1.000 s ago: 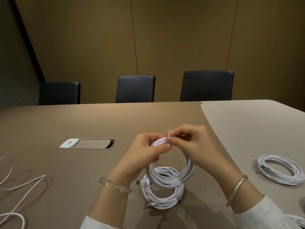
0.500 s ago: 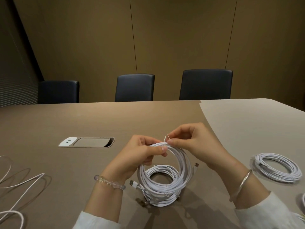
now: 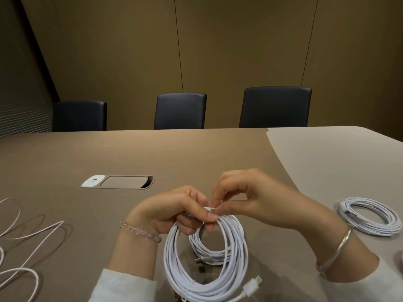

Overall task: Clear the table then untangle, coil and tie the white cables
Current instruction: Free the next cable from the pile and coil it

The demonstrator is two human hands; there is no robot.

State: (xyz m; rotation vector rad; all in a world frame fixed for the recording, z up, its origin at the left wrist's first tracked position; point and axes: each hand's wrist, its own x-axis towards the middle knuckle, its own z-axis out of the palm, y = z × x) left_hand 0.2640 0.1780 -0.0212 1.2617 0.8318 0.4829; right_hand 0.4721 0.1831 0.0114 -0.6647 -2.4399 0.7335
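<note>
Head view: both hands (image 3: 218, 210) pinching coil (image 3: 205, 258)

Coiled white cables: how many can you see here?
3. One coil is held up by both hands, a smaller coil lies on the table behind it, and a third coil lies at right. Another may sit cut off at the right edge.

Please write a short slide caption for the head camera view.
Both hands pinch a tie at the top of a white cable coil.
</note>
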